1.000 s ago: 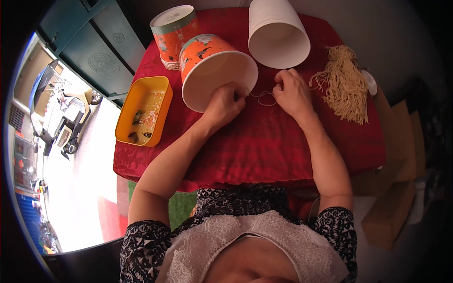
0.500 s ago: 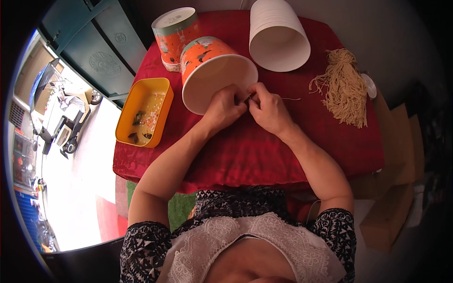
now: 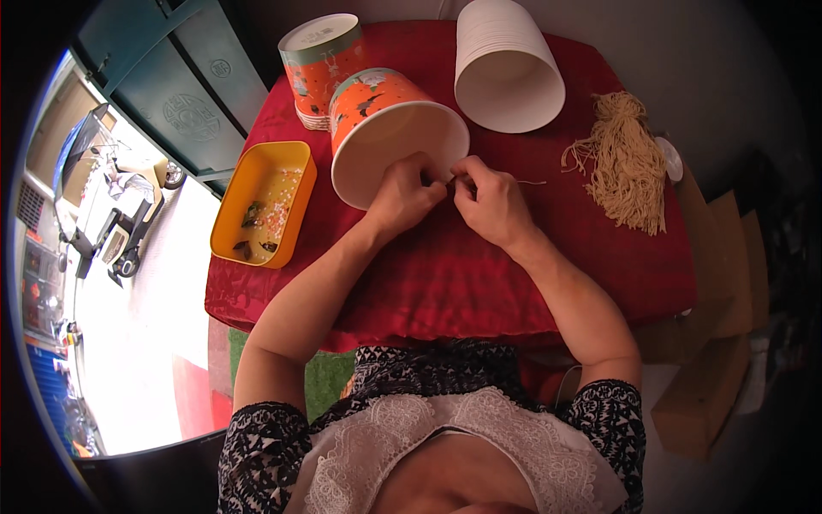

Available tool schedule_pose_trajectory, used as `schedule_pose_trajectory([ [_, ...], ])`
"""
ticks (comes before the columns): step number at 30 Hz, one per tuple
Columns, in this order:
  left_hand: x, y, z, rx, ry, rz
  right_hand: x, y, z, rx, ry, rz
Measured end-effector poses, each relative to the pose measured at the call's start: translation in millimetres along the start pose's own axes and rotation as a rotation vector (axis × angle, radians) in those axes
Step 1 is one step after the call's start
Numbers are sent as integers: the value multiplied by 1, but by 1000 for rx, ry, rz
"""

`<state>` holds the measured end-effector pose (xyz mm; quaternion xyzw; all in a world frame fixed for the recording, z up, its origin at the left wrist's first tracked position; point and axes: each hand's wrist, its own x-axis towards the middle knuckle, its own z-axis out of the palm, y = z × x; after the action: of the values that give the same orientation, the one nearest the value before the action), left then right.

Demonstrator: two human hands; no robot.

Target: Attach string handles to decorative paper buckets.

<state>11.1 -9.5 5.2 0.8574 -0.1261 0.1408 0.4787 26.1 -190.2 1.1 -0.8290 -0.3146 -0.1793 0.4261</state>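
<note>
An orange paper bucket (image 3: 402, 141) with a green-grey band lies tipped on its side, its white mouth towards me. My left hand (image 3: 404, 195) is closed in a pinch before that mouth, close to the rim; what its fingertips grip is hidden. Meeting it fingertip to fingertip, my right hand (image 3: 490, 201) is closed too. From behind its fingers the loose end of a thin pale cord (image 3: 533, 182) sticks out to the right. Between the fingertips something small and dark shows, too little to name.
To the left stands a yellow tray (image 3: 224, 224) holding small beads and dark leaf-like pieces. Behind it are stacked orange buckets (image 3: 321, 73). White nested buckets (image 3: 505, 60) lie at the back, a tan cord bundle (image 3: 629, 171) at the right. A red cloth (image 3: 445, 283) covers the table.
Almost nothing differs. My right fingertips have shifted very slightly at the pinch; the bucket and cord end stay practically in place.
</note>
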Motion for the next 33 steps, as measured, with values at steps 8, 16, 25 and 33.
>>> schedule_pose_trajectory([
  [8, -2, -2, 0, -21, -71, -5, 0, -1, 5, 95, -68, 96],
  [16, 0, -3, -2, -91, -54, -87, -4, 1, 12, 50, 25, 54],
  [25, -3, 11, -7, -207, -79, -182, -4, -8, 11, 143, -19, 157],
  [33, -3, 16, -9, -239, -110, -255, -4, -9, 13, 118, 13, 90],
])
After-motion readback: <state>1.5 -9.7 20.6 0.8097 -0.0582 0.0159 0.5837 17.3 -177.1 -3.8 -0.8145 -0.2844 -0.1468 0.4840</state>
